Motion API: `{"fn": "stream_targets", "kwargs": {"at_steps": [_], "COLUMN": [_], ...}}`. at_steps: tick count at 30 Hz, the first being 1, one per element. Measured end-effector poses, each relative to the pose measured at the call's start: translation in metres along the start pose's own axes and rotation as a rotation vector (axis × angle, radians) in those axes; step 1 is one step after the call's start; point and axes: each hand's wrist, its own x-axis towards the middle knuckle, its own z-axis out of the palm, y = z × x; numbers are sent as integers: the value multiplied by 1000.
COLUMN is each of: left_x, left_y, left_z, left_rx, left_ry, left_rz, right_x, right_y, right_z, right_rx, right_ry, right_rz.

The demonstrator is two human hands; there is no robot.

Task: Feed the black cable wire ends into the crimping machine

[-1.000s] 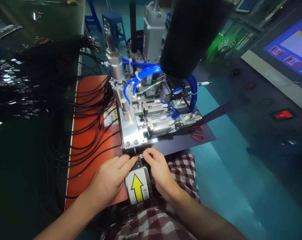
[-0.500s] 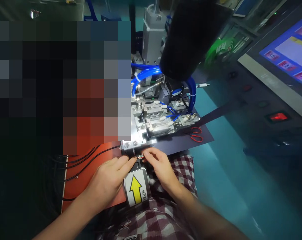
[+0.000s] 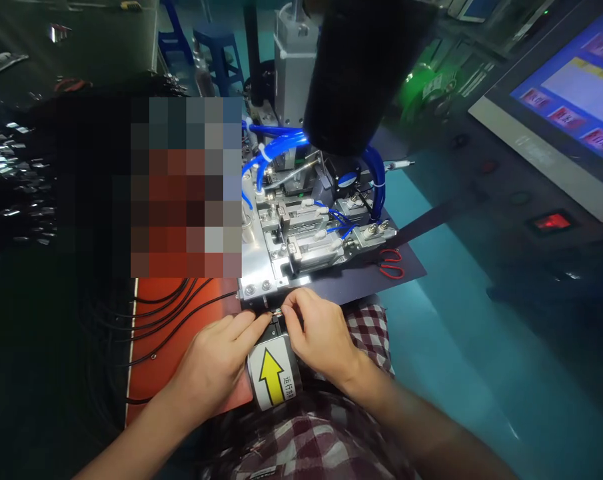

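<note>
Over the front of the machine, my left hand (image 3: pixel 216 360) has its fingers closed together, their tips at a small bright part (image 3: pixel 276 312). From the other side my right hand (image 3: pixel 318 330) pinches at the same small part with thumb and index finger. The part is too small and too covered by fingertips to name. It sits over a narrow black fixture (image 3: pixel 274 331) on the machine's front edge. Just below stands a rounded white cover (image 3: pixel 260 393) with a yellow arrow. Whether the left fingers grip the part or only press it is hidden.
Metal cylinders (image 3: pixel 314 250) with blue tubes (image 3: pixel 286 143) stand behind my hands. Black cables (image 3: pixel 181 333) cross the orange mat (image 3: pixel 168 373) at left. Red-handled scissors (image 3: pixel 392 270) lie on the dark plate. A touchscreen (image 3: pixel 571 113) is at right; a blurred-out person at left.
My right hand has turned over slightly, its knuckles higher and its fingers more curled at the small part. My left hand stays nearly in place. The view has shifted a little.
</note>
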Motion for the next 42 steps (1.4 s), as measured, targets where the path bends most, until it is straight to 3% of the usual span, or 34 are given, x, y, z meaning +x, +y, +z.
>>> {"fn": "stream_targets", "kwargs": {"at_steps": [5, 9, 12, 17, 26, 32, 35, 38, 42], "left_x": [2, 3, 5, 6, 4, 3, 2, 2, 5], "left_y": [1, 3, 5, 5, 2, 6, 13, 20, 26], "left_z": [-1, -4, -6, -7, -7, -10, -14, -16, -11], "left_rx": [11, 8, 14, 23, 87, 176, 246, 175, 44], "left_ry": [4, -5, -24, -34, 1, -26, -113, -198, -180], "left_rz": [10, 4, 3, -2, 29, -31, -90, -146, -202], "right_x": [7, 11, 9, 3, 5, 7, 9, 9, 8], "right_y": [5, 14, 17, 12, 7, 11, 18, 24, 25], "right_z": [11, 14, 13, 10, 1, 6, 12, 16, 18], "right_rx": [485, 775, 791, 581, 392, 550, 651, 716, 772], "right_ry": [-139, -247, -194, -136, -100, -183, -227, -240, -224], "right_rz": [366, 486, 444, 333, 307, 338, 369, 356, 348]}}
